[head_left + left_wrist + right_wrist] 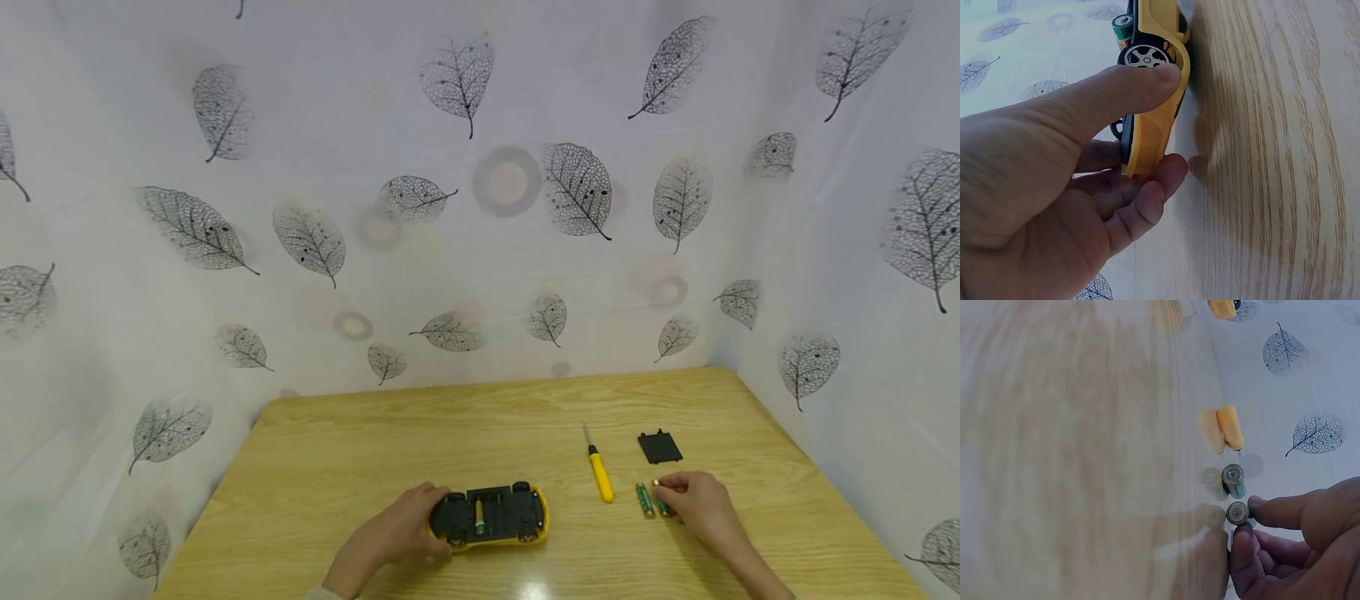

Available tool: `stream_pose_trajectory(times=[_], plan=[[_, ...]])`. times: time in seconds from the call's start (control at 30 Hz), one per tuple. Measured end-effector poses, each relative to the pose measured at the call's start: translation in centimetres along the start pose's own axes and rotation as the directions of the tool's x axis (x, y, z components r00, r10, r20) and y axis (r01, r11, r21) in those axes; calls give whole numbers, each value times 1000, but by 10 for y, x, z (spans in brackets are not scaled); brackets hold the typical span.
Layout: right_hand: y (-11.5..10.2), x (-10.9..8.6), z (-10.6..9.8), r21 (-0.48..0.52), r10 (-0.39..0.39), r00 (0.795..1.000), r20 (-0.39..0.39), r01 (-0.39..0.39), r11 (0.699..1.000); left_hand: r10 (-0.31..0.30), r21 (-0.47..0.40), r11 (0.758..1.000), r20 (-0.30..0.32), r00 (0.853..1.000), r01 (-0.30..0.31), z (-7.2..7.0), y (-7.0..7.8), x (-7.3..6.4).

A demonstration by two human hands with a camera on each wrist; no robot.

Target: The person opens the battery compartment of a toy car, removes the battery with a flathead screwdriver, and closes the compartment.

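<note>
Your left hand (pixel 403 527) grips the upturned toy car (pixel 504 518) by one end while your right hand (pixel 703 507), well to the car's right, pinches a green battery (pixel 1237 514), best held squarely along its sides so that it should not slip or roll.

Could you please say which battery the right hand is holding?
The rightmost battery in the head view, pinched by the right hand; the middle battery lies untouched, and the leftmost battery sits in the car.

A pale backdrop (pixel 495 258) — dark skeleton leaves (pixel 577 190), faint rings (pixel 482 182) — behind a light wood-grain table (pixel 345 450).
</note>
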State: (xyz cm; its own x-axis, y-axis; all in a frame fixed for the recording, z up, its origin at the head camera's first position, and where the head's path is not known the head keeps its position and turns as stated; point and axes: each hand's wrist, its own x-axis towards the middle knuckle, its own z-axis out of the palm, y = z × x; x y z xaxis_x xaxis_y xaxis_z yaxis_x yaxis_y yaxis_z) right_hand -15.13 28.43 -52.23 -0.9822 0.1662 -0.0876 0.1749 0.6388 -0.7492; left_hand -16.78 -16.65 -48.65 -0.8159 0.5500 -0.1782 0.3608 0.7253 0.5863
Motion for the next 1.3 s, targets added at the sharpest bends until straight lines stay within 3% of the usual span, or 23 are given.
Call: stream_pose_trajectory(times=[0.43, 0.93, 1.13, 1.3], plan=[[-8, -4, -2, -53, -13, 1000, -11, 12, 999, 9, 17, 1000, -2, 1000, -9, -1, 0, 1], [-6, -9, -6, 45, 37, 999, 6, -37, 998, -1, 33, 999, -2, 1000, 1, -1, 1, 0], [-9, -11, -4, 18, -39, 996, -79, 41, 999, 9, 38, 999, -14, 1000, -9, 0, 2, 1], [-27, -16, 6, 53, -165, 974, -153, 175, 983, 6, 34, 999, -10, 1000, -6, 1, 0, 0]])
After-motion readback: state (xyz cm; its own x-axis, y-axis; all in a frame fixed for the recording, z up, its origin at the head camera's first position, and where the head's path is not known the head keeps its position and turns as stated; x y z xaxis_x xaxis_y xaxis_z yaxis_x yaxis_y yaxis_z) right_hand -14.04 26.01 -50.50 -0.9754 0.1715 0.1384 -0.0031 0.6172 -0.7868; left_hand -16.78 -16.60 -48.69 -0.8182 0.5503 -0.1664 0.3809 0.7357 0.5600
